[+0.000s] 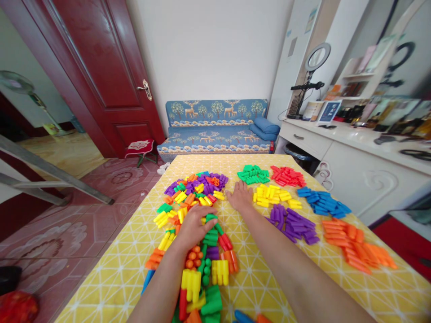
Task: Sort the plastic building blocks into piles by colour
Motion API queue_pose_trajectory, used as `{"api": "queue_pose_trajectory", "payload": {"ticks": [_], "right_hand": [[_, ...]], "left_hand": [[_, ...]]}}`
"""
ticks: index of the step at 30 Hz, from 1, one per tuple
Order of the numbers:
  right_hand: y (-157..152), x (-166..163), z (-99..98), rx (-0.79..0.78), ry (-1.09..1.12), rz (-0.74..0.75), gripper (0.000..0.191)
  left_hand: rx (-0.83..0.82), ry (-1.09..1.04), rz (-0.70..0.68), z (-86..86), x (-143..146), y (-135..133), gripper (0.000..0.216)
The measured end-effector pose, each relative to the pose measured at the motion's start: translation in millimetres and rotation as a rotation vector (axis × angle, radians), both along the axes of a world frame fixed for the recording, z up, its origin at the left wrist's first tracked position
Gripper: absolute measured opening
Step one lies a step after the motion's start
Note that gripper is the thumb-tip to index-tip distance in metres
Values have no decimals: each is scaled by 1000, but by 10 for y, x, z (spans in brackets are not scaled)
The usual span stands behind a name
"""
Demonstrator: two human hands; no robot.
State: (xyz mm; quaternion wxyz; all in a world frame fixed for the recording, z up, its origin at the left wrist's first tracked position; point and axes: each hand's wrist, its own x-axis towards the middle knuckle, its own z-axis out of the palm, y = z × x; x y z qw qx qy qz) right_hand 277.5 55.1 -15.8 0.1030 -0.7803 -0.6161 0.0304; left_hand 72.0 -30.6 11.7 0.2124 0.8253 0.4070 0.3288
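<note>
The left hand [197,224] reached over a long heap of mixed, brightly coloured plastic tube-shaped pieces [211,237] on the yellow, white-lined counter [251,285]; whether it gripped any could not be told. The right hand [240,197], palm down, fingers spread, lay between that heap and a pile of yellow pieces [271,194], just below a green pile [253,174].

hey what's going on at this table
A person's left hand is at a mixed spread of coloured pieces, fingers by green ones; whether it grips is unclear. The right hand is beside the yellow pile and green pile. A red pile, purple pile, blue pile and orange pile lie to its right.
</note>
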Motion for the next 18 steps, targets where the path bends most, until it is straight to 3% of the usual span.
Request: {"api": "queue_pose_trajectory", "payload": {"ticks": [18], "right_hand": [[-275, -133, -10, 237, -28, 163, 37]], "left_hand": [[2, 8, 16, -30, 0, 26, 24]]}}
